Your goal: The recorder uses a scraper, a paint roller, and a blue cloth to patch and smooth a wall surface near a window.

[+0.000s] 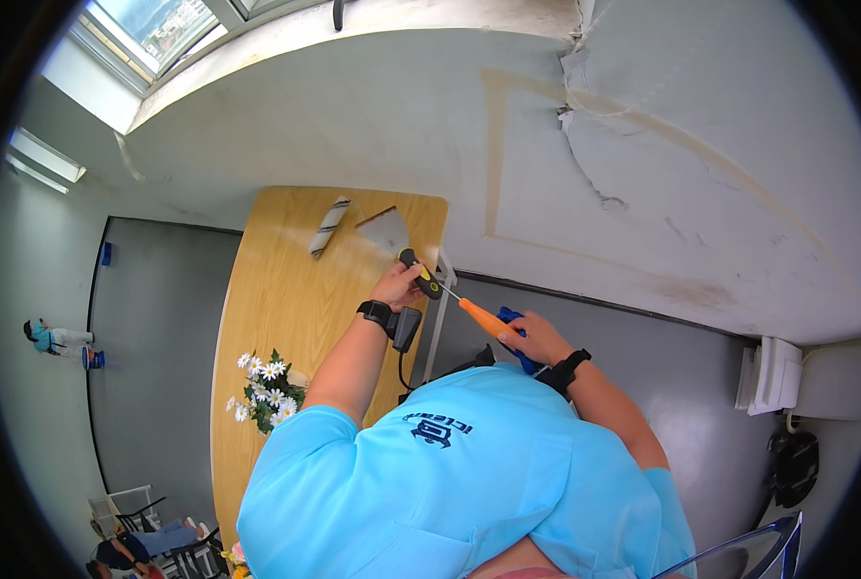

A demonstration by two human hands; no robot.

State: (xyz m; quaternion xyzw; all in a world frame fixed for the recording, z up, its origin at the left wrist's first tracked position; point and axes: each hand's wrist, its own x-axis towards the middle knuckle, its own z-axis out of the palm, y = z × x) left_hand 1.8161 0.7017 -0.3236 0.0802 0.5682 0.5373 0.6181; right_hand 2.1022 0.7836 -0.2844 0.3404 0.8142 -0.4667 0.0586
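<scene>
My left hand (398, 287) is closed round the black and yellow handle of a putty knife (385, 233). Its wide metal blade points away from me over the far end of the table. To its right, my right hand (538, 340) grips a screwdriver-like tool with an orange handle (488, 319) and a thin metal shaft. The shaft's tip meets the butt end of the putty knife's handle, or lies very close to it. Something dark blue (529, 363) shows under and beside my right fingers; its kind is unclear.
A wooden table (286, 289) reaches out on the left, bearing a grey striped roll (330, 228) and white daisies (268, 388). Ahead stands a wall (353, 125) with peeling paint, below a window (160, 34). Other people (59, 338) are far left. A black cable hangs from my left wrist.
</scene>
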